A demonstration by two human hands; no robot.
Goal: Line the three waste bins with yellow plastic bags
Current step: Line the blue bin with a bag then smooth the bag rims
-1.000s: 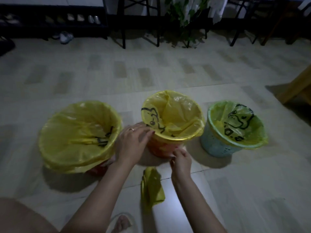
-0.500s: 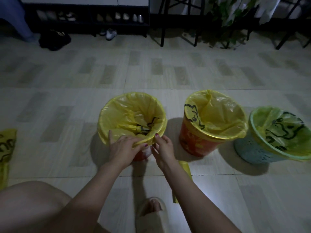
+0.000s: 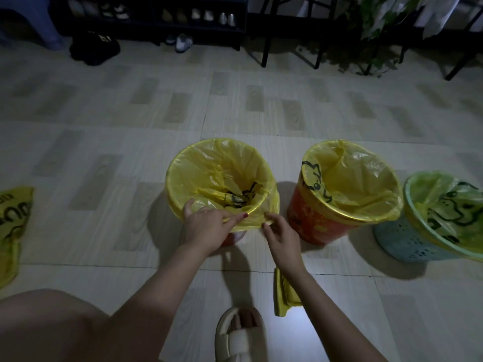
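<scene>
Three waste bins stand in a row on the tiled floor, each with a yellow plastic bag over its rim. The left bin is almost hidden by its yellow bag. My left hand presses the bag's folded edge against the near rim. My right hand pinches the bag's overhang at the near right of the same bin. The middle bin is red-orange with its yellow bag. The blue perforated bin on the right also carries a bag.
A folded yellow bag lies on the floor under my right forearm. Another yellow bag lies at the left edge. My knee and a sandalled foot are near. A shoe rack, chair legs and a plant stand at the back.
The view has swung left, from the middle bin to the left bin. Both hands moved from the middle bin's near side to the left bin's near rim and took hold of its bag.
</scene>
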